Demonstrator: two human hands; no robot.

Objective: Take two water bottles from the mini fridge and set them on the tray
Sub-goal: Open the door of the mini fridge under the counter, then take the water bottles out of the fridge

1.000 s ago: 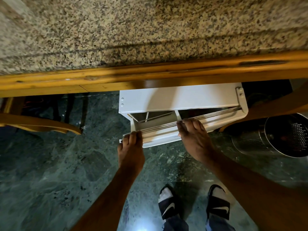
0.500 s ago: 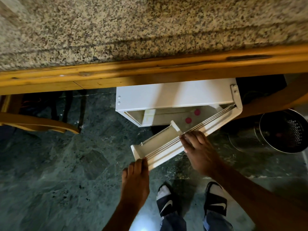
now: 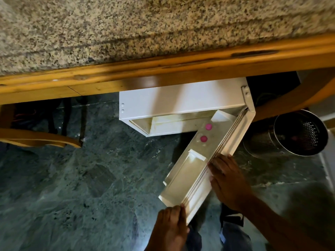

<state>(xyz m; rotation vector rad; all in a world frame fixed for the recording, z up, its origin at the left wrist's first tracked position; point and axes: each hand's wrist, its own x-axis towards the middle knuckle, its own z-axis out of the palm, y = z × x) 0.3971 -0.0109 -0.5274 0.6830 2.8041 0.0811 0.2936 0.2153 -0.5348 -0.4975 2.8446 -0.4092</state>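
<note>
A white mini fridge [image 3: 181, 100] stands on the floor under the granite counter. Its door [image 3: 197, 180] is swung far out toward me, hinged at the right. Two water bottles stand in the door shelf; only their pink caps show, one [image 3: 208, 126] behind the other [image 3: 203, 139]. My left hand [image 3: 171, 227] grips the door's free end with fingers curled over its edge. My right hand [image 3: 226, 180] lies on the door's outer edge about halfway along. No tray is in view.
The granite counter [image 3: 145, 28] with a wooden edge [image 3: 163, 71] overhangs the fridge. A perforated metal bin [image 3: 297, 133] stands just right of the fridge. A wooden chair frame [image 3: 36, 140] is at the left. My feet are below the door on the green stone floor.
The fridge door has swung from nearly closed to wide open, both hands moving with it toward me. The two pink-capped bottles in the door shelf have come into view.
</note>
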